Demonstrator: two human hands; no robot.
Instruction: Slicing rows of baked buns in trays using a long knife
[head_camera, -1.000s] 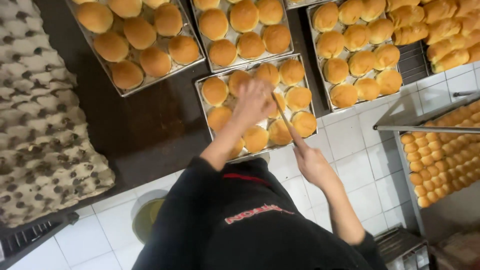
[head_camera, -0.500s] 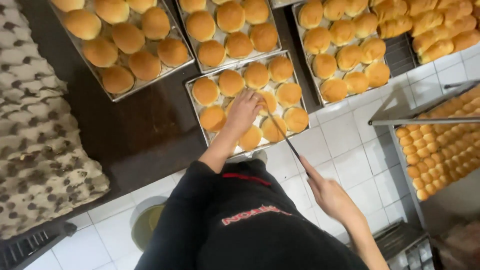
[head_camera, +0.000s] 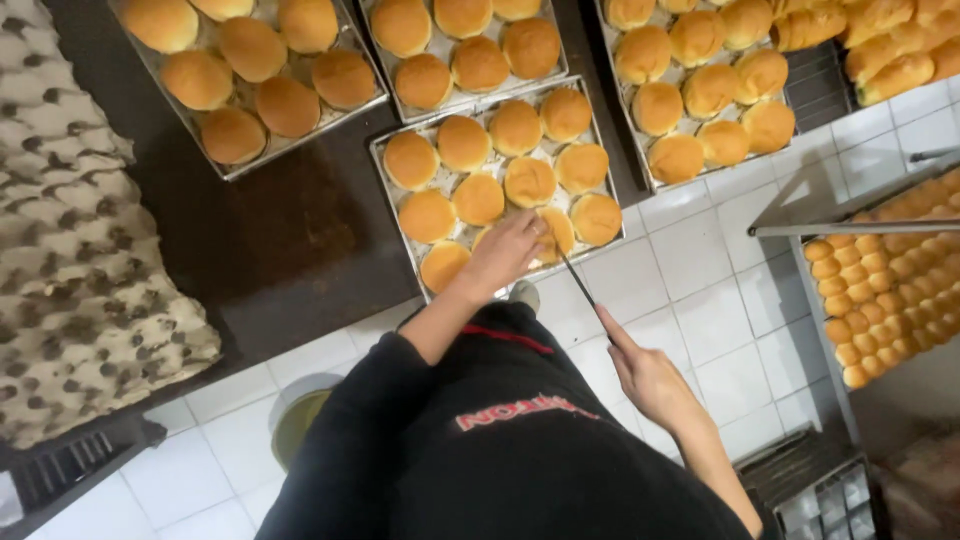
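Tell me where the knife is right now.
In the head view, the knife runs from the right hand up to the bun under the left hand, at the near tray.

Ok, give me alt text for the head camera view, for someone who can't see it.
Seen from above, a person's left hand presses a golden bun in a metal tray while the right hand holds a thin knife angled toward it. More trays of buns sit on the dark counter above a white tiled floor.
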